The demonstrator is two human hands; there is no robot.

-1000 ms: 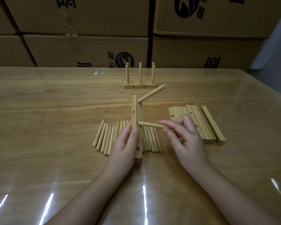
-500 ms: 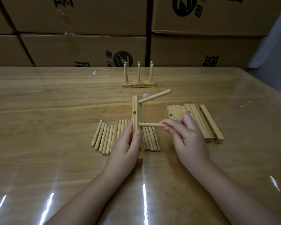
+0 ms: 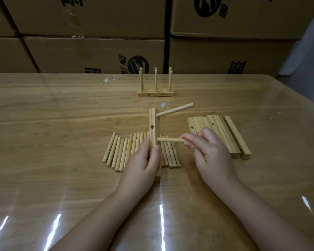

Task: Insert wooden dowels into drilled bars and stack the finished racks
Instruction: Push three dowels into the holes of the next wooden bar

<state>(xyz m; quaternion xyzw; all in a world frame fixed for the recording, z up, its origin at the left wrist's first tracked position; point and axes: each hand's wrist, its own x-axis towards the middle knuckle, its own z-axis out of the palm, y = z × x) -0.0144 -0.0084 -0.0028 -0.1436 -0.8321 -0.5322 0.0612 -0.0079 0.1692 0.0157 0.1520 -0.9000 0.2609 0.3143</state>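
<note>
My left hand (image 3: 143, 163) grips a drilled wooden bar (image 3: 154, 124), held on edge and pointing away from me. One dowel (image 3: 175, 109) sticks out of the bar's far hole, slanting up to the right. My right hand (image 3: 209, 151) pinches a second dowel (image 3: 170, 140) by its right end; its left end meets the bar's middle hole. A row of loose dowels (image 3: 123, 151) lies on the table under my hands. A pile of drilled bars (image 3: 223, 134) lies to the right, partly behind my right hand. A finished rack (image 3: 155, 92) with upright dowels stands farther back.
The wooden table (image 3: 53, 124) has a glossy clear cover with glare streaks near me. Stacked cardboard boxes (image 3: 98, 51) line its far edge. Small white scraps (image 3: 107, 80) lie on the far left part of the table.
My right hand has levelled the second dowel and pushed it a little further into the bar's middle hole. The bar and left hand have stayed in place.
</note>
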